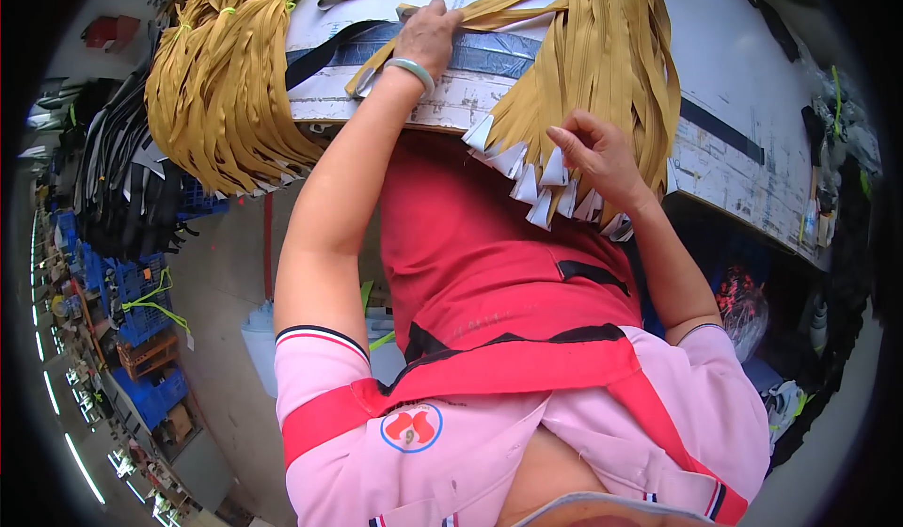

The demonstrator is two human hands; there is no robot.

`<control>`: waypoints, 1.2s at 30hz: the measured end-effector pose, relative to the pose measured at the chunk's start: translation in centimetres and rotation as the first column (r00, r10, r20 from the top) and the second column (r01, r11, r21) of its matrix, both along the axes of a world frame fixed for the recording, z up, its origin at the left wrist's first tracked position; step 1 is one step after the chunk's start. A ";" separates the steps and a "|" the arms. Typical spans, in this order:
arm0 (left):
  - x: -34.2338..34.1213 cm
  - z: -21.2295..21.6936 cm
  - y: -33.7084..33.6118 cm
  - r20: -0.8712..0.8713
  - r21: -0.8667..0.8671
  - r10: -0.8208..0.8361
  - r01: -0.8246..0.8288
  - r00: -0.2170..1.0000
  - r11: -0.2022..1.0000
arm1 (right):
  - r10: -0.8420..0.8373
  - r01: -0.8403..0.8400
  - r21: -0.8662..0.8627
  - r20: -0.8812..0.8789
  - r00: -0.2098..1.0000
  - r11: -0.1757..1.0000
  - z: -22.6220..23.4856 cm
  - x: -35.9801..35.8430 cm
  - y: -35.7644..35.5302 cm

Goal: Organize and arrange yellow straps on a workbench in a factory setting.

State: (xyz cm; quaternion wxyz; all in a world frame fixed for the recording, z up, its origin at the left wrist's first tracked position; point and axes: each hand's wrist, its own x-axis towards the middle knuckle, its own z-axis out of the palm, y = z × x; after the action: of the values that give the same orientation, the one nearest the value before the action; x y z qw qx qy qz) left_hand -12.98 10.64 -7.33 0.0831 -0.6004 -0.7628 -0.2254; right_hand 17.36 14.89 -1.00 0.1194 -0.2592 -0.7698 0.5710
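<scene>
A few mustard-yellow strips, which look like zippers [376, 68], pass under my left hand [431, 40], whose fingers are closed around them over the worktable. That wrist wears a pale bangle [411, 74]. On the right, a thick bundle of the same zippers [611, 47] hangs over the table's near edge, with white tabs [527, 188] at its lower ends. My right hand [602, 156] is in front of this bundle, thumb and forefinger pinched together near the tabs. Whatever that pinch may hold is too small to make out.
More tied yellow bundles [230, 85] hang at the table's left, beside black strips [127, 170]. Dark and blue tape crosses the worn white tabletop [734, 57]. Blue crates [141, 292] stand at the left, and a clear plastic bag [743, 315] hangs below the table at right.
</scene>
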 end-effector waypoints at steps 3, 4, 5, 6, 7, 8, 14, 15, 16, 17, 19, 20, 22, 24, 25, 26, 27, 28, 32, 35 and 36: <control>-7.4 0.1 -0.4 -0.231 -0.073 0.131 -0.151 0.964 0.986 | 0.053 -0.055 0.040 0.052 0.997 0.998 0.4 -0.5 -0.9; -8.5 0.5 -0.1 -0.175 -0.087 0.217 -0.234 0.960 0.968 | 0.060 -0.063 0.043 0.056 0.997 0.997 0.3 -0.1 -0.7; -9.8 0.6 -0.7 -0.154 0.010 0.288 -0.290 0.945 0.957 | 0.085 -0.087 0.042 0.049 0.995 0.995 0.4 -0.1 -0.7; -9.6 1.0 -0.4 -0.146 0.045 0.293 -0.290 0.945 0.956 | 0.070 -0.071 0.042 0.032 0.997 0.997 0.2 0.3 0.0; -9.0 1.5 -0.3 -0.139 0.081 0.298 -0.289 0.944 0.954 | 0.054 -0.056 0.036 0.043 0.998 0.998 0.2 0.9 0.5; -7.7 1.4 -0.4 -0.131 0.072 0.285 -0.277 0.950 0.958 | -0.030 0.029 0.031 0.045 0.999 0.999 0.1 1.4 1.0; 2.5 2.5 -3.9 0.272 0.220 -0.075 0.014 0.959 0.975 | -0.022 -0.025 0.341 0.133 0.991 0.940 0.7 2.0 2.5; 4.3 2.9 -5.1 0.361 0.254 -0.134 0.041 0.923 0.966 | -0.006 -0.038 0.335 0.129 0.992 0.941 1.2 1.8 2.2; 6.0 3.4 -6.5 0.456 0.242 -0.147 0.037 0.878 0.970 | 0.072 -0.136 0.364 0.186 0.980 0.921 1.7 1.4 1.7; 7.4 3.5 -7.9 0.537 0.229 -0.143 0.020 0.831 0.973 | 0.160 -0.243 0.389 0.232 0.959 0.889 2.0 0.5 1.0; 10.1 2.8 -9.0 0.620 0.301 -0.204 0.010 0.757 0.954 | 0.231 -0.389 0.583 0.329 0.916 0.713 1.9 0.6 0.0; 11.2 2.8 -9.1 0.625 0.328 -0.237 0.025 0.744 0.944 | 0.219 -0.445 0.612 0.409 0.886 0.654 2.2 0.5 -0.7; 12.5 1.5 -10.2 0.632 0.358 -0.217 -0.032 0.744 0.933 | 0.284 -0.506 0.630 0.424 0.860 0.590 1.4 0.1 -1.5; 13.2 0.9 -9.9 0.592 0.389 -0.238 -0.014 0.770 0.921 | 0.294 -0.544 0.600 0.468 0.833 0.586 1.4 0.3 -0.9; 13.9 0.6 -8.8 0.588 0.359 -0.253 0.033 0.768 0.933 | 0.279 -0.556 0.564 0.504 0.817 0.611 1.4 1.0 -0.2; 14.6 0.2 -8.4 0.623 0.329 -0.251 0.043 0.741 0.943 | 0.312 -0.573 0.563 0.495 0.811 0.595 1.5 1.2 -0.2; 15.0 0.3 -8.5 0.627 0.329 -0.267 0.062 0.732 0.942 | 0.326 -0.586 0.566 0.498 0.804 0.580 1.4 1.1 0.1; 15.6 0.6 -8.6 0.631 0.331 -0.255 0.043 0.732 0.943 | 0.367 -0.601 0.582 0.478 0.798 0.548 0.9 1.0 0.8; 16.4 1.5 -9.3 0.641 0.315 -0.254 0.055 0.724 0.948 | 0.562 -0.675 0.408 0.374 0.738 0.615 0.0 0.0 4.2; 16.1 1.5 -9.2 0.799 0.292 -0.233 -0.019 0.554 0.956 | 0.582 -0.607 0.028 0.249 0.774 0.794 1.3 -1.5 5.1; 16.2 2.3 -9.0 0.859 0.361 -0.306 -0.061 0.410 0.931 | 0.532 -0.539 0.027 0.118 0.838 0.842 1.5 -2.1 5.2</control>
State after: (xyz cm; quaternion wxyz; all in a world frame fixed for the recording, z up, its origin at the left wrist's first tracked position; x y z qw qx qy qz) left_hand 3.20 1.66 -5.02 -0.2564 -0.4152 -0.5886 -0.6445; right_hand 15.25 20.07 0.48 -0.0780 -0.0599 -0.8333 0.5440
